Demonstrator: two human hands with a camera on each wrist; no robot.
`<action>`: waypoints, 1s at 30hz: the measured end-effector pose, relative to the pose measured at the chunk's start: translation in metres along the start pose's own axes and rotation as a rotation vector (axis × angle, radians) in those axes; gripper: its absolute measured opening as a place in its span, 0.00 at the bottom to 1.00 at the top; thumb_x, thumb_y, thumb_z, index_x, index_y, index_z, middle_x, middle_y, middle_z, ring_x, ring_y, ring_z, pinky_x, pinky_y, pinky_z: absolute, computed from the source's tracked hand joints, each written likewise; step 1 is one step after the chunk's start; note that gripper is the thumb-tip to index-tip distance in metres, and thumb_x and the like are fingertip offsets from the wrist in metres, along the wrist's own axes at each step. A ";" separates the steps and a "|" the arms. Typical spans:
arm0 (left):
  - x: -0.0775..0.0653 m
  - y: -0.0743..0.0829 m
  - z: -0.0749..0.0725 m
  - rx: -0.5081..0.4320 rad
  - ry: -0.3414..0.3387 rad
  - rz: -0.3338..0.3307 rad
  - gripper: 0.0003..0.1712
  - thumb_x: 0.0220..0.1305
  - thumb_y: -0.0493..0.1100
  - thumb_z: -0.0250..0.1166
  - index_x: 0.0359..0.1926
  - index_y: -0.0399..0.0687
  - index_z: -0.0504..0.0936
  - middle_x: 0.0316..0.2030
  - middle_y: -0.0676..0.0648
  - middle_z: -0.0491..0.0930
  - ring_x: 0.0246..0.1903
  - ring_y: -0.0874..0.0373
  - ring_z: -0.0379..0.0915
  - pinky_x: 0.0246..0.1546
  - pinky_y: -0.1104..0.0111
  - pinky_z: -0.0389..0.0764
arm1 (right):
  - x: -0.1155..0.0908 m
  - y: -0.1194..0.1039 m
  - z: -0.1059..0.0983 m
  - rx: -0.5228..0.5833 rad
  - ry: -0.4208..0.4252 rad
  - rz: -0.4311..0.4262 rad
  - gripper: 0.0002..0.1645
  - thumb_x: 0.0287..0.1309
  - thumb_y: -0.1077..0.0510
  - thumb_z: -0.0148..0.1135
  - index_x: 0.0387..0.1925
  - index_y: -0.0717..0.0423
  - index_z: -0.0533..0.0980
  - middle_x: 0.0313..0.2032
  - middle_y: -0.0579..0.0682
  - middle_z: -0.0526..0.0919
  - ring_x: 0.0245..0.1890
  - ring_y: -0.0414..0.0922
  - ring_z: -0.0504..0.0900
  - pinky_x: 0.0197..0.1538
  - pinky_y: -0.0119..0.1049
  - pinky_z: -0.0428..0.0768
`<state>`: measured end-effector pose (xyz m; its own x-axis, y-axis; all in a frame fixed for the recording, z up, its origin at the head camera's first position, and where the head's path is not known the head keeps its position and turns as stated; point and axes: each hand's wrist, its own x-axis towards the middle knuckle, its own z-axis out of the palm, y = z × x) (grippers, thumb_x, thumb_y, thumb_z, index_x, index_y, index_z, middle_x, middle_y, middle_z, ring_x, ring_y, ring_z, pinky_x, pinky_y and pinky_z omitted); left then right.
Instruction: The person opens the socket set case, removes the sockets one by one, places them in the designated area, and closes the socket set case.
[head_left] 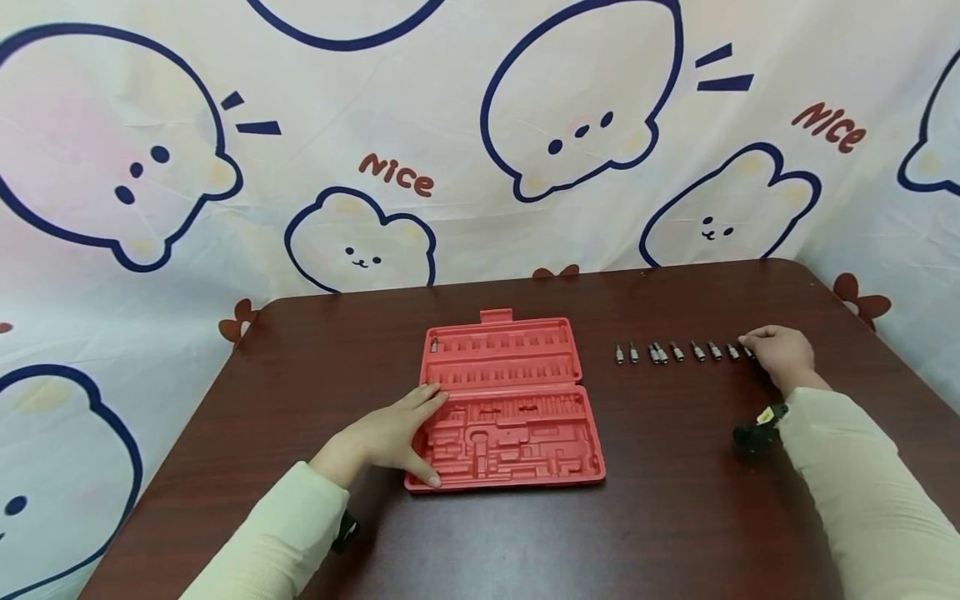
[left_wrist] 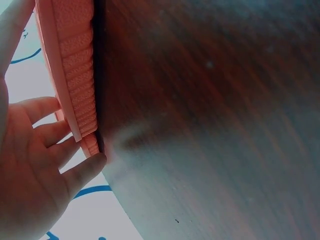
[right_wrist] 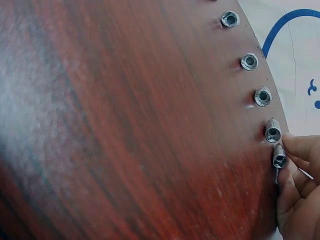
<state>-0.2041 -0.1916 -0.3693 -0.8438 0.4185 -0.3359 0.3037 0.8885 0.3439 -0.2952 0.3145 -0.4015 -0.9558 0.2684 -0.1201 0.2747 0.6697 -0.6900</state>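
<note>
An unfolded red plastic tool case (head_left: pixel 504 387) lies on the table with its moulded slots facing up. My left hand (head_left: pixel 390 432) rests on the case's left edge, fingers spread and thumb at the front corner. In the left wrist view the fingers (left_wrist: pixel 52 132) lie along the case's side wall. To the right of the case runs a row of small metal sockets (head_left: pixel 677 352). At the row's right end my right hand (head_left: pixel 780 354) pinches a socket (right_wrist: pixel 279 157) between thumb and finger. Close beside it stands another socket (right_wrist: pixel 272 131).
One small socket (head_left: pixel 434 344) sits in the upper left slot of the case. The dark wooden table (head_left: pixel 600 542) ends at a printed cloth (head_left: pixel 465 225) behind it.
</note>
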 end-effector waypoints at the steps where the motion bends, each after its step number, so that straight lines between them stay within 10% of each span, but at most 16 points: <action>1: 0.000 0.000 0.000 0.002 -0.002 0.000 0.66 0.23 0.66 0.70 0.65 0.51 0.50 0.65 0.48 0.42 0.63 0.53 0.35 0.53 0.53 0.58 | 0.000 0.000 -0.001 0.011 -0.001 0.004 0.26 0.59 0.48 0.44 0.43 0.68 0.71 0.37 0.59 0.70 0.31 0.50 0.65 0.23 0.32 0.65; 16: 0.000 -0.002 0.000 0.010 0.008 0.015 0.66 0.23 0.67 0.70 0.65 0.51 0.50 0.65 0.48 0.42 0.63 0.54 0.35 0.53 0.54 0.58 | -0.008 -0.009 -0.010 0.194 -0.021 -0.048 0.30 0.58 0.46 0.45 0.48 0.70 0.65 0.39 0.57 0.68 0.27 0.36 0.70 0.28 0.28 0.73; 30: -0.002 0.000 -0.001 0.080 0.033 0.045 0.63 0.25 0.68 0.68 0.64 0.49 0.53 0.64 0.46 0.46 0.63 0.52 0.39 0.53 0.53 0.56 | -0.020 -0.069 0.032 0.305 -0.189 -0.120 0.31 0.58 0.44 0.47 0.49 0.68 0.64 0.41 0.58 0.71 0.31 0.37 0.73 0.37 0.35 0.73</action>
<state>-0.2028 -0.1932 -0.3678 -0.8425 0.4526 -0.2921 0.3744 0.8819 0.2864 -0.2987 0.2407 -0.3747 -0.9896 0.0493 -0.1352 0.1429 0.4439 -0.8846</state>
